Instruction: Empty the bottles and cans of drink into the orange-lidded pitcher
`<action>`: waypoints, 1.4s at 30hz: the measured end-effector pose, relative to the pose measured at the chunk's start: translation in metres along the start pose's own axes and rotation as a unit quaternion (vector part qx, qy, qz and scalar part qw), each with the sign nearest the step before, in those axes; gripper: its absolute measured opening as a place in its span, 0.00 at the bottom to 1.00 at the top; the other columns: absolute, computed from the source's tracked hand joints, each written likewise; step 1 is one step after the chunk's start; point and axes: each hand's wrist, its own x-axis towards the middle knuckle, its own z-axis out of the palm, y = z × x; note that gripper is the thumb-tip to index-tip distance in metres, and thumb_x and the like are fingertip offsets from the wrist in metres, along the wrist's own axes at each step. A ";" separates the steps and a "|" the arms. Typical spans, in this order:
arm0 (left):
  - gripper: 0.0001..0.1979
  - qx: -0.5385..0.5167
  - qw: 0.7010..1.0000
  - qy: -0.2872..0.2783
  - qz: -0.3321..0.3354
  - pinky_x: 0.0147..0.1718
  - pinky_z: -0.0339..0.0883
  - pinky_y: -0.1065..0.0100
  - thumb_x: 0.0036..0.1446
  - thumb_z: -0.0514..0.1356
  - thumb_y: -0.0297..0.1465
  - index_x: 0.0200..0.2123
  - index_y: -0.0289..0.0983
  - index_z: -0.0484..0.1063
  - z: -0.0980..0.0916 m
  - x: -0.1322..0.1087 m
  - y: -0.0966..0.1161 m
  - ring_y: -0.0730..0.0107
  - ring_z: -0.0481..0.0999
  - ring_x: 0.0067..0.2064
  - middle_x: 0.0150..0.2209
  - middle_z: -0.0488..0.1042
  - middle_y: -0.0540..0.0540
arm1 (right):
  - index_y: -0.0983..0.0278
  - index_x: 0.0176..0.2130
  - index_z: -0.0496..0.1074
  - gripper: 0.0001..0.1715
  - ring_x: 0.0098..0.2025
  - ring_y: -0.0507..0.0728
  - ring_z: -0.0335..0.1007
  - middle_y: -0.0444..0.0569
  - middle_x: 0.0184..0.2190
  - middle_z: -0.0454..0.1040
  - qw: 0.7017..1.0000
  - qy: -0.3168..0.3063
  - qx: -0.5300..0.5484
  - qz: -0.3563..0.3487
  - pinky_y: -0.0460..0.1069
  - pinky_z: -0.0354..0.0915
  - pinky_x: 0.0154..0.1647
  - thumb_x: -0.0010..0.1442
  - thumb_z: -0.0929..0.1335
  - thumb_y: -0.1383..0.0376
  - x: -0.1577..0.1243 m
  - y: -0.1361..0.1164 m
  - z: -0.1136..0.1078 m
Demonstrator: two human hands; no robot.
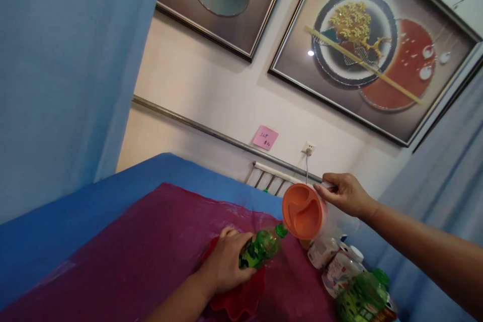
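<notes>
Head view: the left hand (226, 261) is wrapped around a green bottle (262, 247), and the fingers cover much of its label, so the print cannot be read. The bottle lies tilted, its green cap pointing up and to the right, above a red scalloped dish (237, 304) that the hand and wrist mostly hide. The right hand (345, 193) is closed on the handle of an orange-lidded jug (304, 211), held in the air just beside the bottle's cap. The jug's body looks clear, though it blurs into the wall behind. At the lower right stands a cluster of bottles (337, 264), partly cut off by the frame's edge, with their labels too small to read. A pink note (265, 137) on the wall bears handwriting that is not legible. A magenta cloth (151, 246) covers the table.
</notes>
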 end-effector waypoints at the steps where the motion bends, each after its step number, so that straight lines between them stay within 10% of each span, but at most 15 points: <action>1: 0.17 0.000 1.000 0.001 0.000 0.56 0.56 0.53 0.45 0.67 0.33 0.42 0.43 0.73 0.000 0.000 0.000 0.55 0.74 0.44 0.40 0.78 0.48 | 0.59 0.21 0.50 0.28 0.22 0.49 0.45 0.38 0.18 0.48 1.000 0.000 0.001 0.001 0.46 0.45 0.21 0.60 0.66 0.48 0.000 0.000 0.000; 42: 0.15 0.010 1.000 0.002 0.002 0.55 0.57 0.54 0.46 0.67 0.34 0.40 0.42 0.73 0.001 -0.001 0.000 0.55 0.73 0.44 0.39 0.78 0.48 | 0.59 0.21 0.52 0.29 0.21 0.48 0.46 0.38 0.17 0.50 1.000 0.004 -0.012 -0.016 0.46 0.45 0.21 0.62 0.65 0.48 -0.003 -0.001 -0.002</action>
